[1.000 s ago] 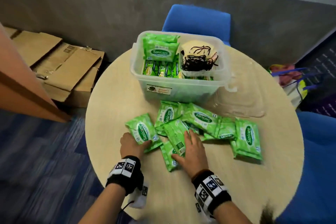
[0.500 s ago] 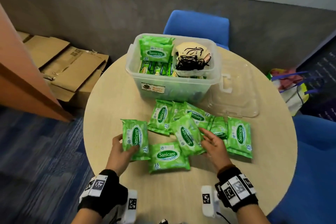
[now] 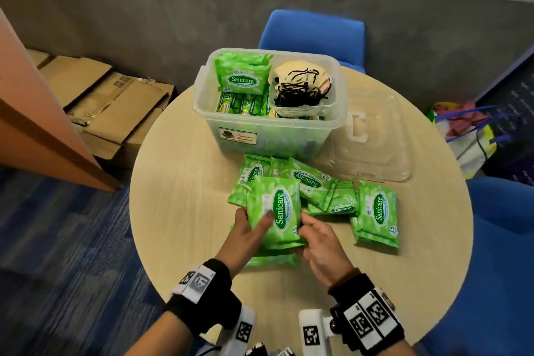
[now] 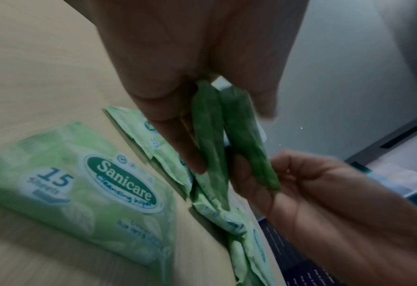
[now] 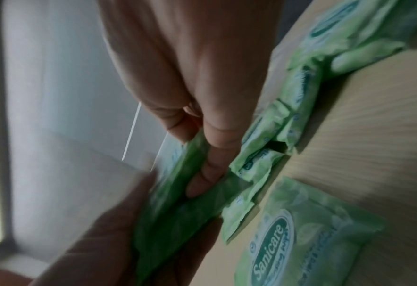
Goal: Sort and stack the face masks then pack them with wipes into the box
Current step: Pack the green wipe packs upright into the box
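Observation:
My left hand (image 3: 254, 222) and right hand (image 3: 306, 225) hold two green Sanicare wipes packs (image 3: 277, 211) together, just above the round table (image 3: 179, 211). In the left wrist view the two packs (image 4: 229, 139) sit edge-on between thumb and fingers. The right hand's fingers (image 5: 207, 168) curl in against the packs (image 5: 175, 205). Several loose packs (image 3: 375, 211) lie on the table behind and right of my hands, and one (image 3: 271, 259) lies under them. The clear box (image 3: 268, 136) stands beyond, holding wipes packs (image 3: 242, 78) on the left and cream masks with black loops (image 3: 300, 81) on the right.
The box's clear lid (image 3: 375, 141) lies flat to the right of the box. Blue chairs stand behind the table (image 3: 312, 29) and at the right (image 3: 502, 254). Flattened cardboard (image 3: 109, 101) lies on the floor at the left, and a bag (image 3: 462, 130) at the right.
Each hand was on a separate pack lying on the table. Now the hands have come together and hold the packs as a pair, lifted off the table.

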